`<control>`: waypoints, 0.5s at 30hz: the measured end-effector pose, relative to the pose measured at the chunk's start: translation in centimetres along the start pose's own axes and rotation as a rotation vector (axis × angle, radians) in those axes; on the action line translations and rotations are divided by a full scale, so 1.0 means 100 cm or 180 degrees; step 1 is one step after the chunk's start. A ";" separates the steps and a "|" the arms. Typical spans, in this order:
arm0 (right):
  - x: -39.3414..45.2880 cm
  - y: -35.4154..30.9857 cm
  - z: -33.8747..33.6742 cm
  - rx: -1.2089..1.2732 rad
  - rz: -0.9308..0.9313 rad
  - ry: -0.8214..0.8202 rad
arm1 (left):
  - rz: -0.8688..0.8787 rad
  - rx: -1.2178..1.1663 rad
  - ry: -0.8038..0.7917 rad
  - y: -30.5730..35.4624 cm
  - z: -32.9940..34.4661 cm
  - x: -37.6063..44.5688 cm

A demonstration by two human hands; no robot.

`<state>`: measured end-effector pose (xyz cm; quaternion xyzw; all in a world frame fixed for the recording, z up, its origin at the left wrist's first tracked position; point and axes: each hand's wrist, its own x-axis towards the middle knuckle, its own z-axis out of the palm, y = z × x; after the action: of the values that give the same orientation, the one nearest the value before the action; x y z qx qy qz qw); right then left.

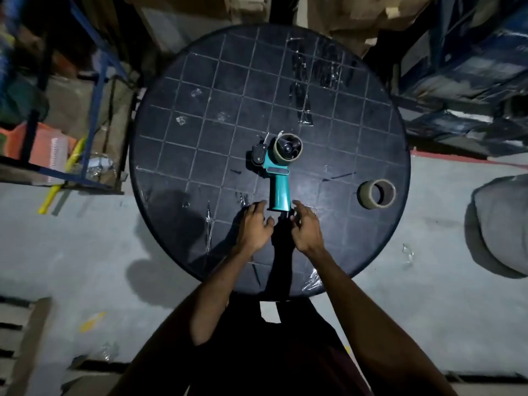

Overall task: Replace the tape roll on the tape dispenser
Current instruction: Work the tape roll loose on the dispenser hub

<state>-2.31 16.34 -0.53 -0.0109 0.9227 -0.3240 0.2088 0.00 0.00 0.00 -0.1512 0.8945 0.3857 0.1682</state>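
A teal tape dispenser point(276, 178) lies flat on the round dark table point(177, 144), handle pointing toward me. A nearly used-up tape roll point(288, 147) sits on its black hub. A fuller brownish tape roll point(376, 193) stands by itself near the table's right edge. My left hand point(255, 225) hovers just left of the handle's end, fingers loosely spread and holding nothing. My right hand point(306, 225) sits just right of the handle's end, fingers relaxed, also holding nothing. Whether either hand touches the handle is unclear.
Scraps of clear tape stick to the table top, mostly at the far right and near edge. A blue metal shelf point(97, 81) with boxes stands to the left. Wrapped goods are stacked at the right, and a grey sack point(503, 224) lies on the floor.
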 end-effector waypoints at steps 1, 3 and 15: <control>0.002 -0.003 0.004 0.0123 0.0026 0.0045 | -0.0014 -0.0116 -0.0026 0.000 0.000 0.007; 0.001 -0.012 0.005 0.0201 0.0146 0.0103 | -0.0155 -0.0345 -0.0063 0.004 -0.002 0.016; 0.000 -0.020 0.007 0.0649 0.0126 -0.0370 | -0.0532 -0.0562 -0.0097 0.011 0.008 0.049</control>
<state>-2.24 14.33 0.19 0.0098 0.8713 -0.4108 0.2683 -4.70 0.61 -1.91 -0.2335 0.8387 0.4499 0.1994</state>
